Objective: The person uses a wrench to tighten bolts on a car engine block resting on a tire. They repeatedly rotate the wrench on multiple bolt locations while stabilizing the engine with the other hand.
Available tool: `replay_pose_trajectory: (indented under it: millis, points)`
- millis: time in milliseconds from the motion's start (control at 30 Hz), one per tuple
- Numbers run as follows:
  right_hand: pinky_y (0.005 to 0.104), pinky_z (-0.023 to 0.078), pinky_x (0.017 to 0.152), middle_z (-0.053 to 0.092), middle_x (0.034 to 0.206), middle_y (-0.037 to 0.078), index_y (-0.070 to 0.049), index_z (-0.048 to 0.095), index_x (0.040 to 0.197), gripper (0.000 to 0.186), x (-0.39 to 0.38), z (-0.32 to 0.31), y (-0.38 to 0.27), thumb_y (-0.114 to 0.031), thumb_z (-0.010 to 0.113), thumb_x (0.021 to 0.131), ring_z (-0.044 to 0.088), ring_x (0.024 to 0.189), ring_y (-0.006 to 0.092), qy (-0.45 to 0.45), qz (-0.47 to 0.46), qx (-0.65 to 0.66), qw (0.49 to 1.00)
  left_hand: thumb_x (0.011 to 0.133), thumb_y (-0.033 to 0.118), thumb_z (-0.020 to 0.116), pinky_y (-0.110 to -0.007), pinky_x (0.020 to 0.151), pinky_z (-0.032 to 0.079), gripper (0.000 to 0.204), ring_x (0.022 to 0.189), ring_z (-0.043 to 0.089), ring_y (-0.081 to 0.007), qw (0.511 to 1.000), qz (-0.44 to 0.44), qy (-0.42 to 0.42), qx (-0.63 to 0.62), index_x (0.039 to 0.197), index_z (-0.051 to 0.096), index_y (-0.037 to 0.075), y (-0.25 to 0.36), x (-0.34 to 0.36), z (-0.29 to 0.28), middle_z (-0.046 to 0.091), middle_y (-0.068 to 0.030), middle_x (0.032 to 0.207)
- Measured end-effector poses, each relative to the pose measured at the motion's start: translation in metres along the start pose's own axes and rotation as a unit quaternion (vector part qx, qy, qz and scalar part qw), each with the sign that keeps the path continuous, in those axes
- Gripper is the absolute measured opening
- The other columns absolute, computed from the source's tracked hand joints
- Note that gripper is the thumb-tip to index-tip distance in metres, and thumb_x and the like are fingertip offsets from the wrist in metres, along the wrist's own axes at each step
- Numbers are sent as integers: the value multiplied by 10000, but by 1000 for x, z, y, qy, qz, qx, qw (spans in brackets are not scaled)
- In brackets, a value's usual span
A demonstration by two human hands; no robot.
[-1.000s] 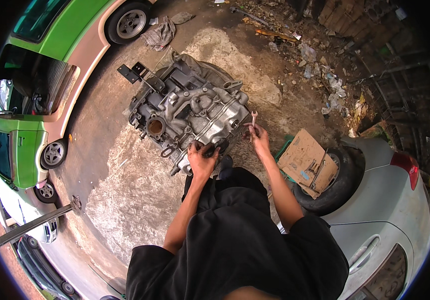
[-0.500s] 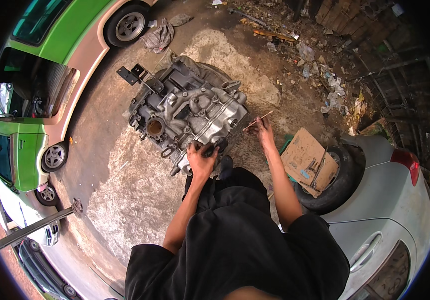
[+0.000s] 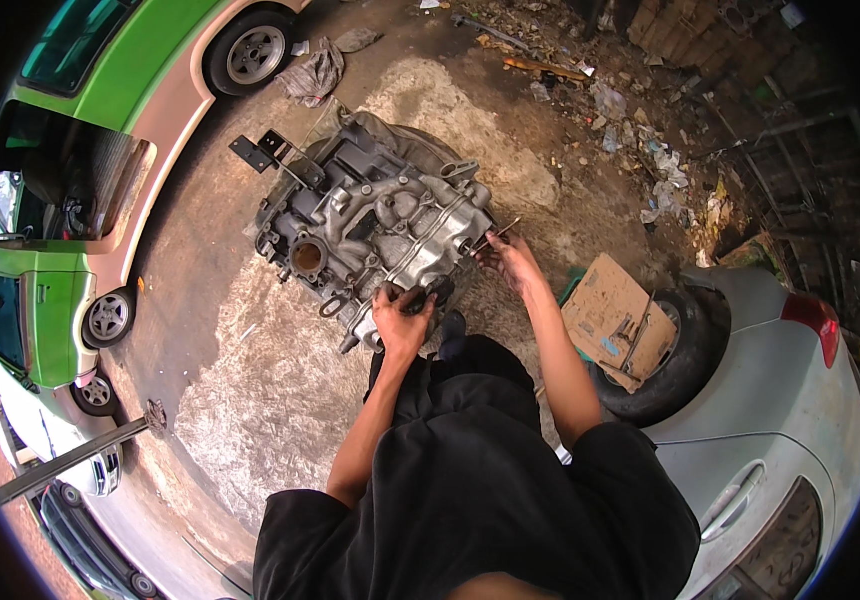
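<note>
Engine block (image 3: 375, 235) is sitting on the dirt beside the green car (image 3: 60, 200). Left hand (image 3: 402, 322) is clamping its near edge, probably steadying it, while right hand (image 3: 512, 260) is gripping a thin tool (image 3: 492, 236) against its right side.

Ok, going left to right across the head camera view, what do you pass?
Green car → engine block with the left hand on its near edge → right hand holding a thin metal tool → cardboard piece on a black tyre → silver car.
</note>
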State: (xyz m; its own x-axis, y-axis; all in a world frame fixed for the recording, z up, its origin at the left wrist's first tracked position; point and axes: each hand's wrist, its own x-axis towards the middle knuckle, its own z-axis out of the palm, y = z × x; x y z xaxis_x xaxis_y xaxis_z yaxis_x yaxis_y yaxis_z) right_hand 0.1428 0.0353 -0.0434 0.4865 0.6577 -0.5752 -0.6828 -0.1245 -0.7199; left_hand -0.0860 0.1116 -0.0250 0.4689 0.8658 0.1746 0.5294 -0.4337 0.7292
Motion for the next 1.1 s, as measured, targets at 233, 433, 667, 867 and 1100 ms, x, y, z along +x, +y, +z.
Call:
replay_pose_trajectory:
  millis: [233, 433, 667, 867, 1100]
  points:
    - [336, 616, 652, 625, 894, 148, 77, 529, 1011, 256, 1, 2, -8, -158, 619, 968, 684, 788, 259, 8, 60, 40, 997, 620, 211, 890, -386, 741, 459, 306, 801, 537, -258, 1000, 15, 9, 2, 869, 787, 66, -1, 0, 0, 527, -73, 786]
    - [306, 620, 656, 647, 894, 179, 66, 526, 1025, 209, 15, -4, 14, -142, 544, 1004, 668, 768, 224, 57, 127, 141, 980, 623, 219, 887, -385, 736, 458, 300, 787, 536, -259, 1000, 16, 6, -3, 869, 788, 78, -1, 0, 0, 528, -72, 779]
    - [303, 623, 688, 616, 933, 157, 61, 539, 976, 153, 26, -22, 47, -81, 497, 1017, 646, 766, 215, 21, 147, 330, 932, 626, 225, 884, -397, 725, 448, 293, 785, 534, -267, 999, 30, 12, -1, 860, 785, 80, -4, 1, 1, 529, -75, 769]
    - [331, 614, 671, 603, 908, 137, 64, 530, 979, 133, 11, -1, 31, -68, 531, 999, 658, 761, 232, 85, 113, 287, 947, 630, 235, 883, -397, 732, 445, 301, 788, 531, -271, 1000, 17, 6, -12, 872, 787, 84, -4, 0, 1, 528, -76, 769]
    - [414, 560, 752, 610, 1022, 162, -11, 561, 1108, 202, -37, 35, 6, -38, 615, 916, 659, 899, 325, 23, -367, -502, 783, 627, 239, 886, -391, 736, 455, 316, 792, 539, -268, 1000, 28, 0, 6, 883, 788, 80, -5, 1, 1, 534, -78, 779]
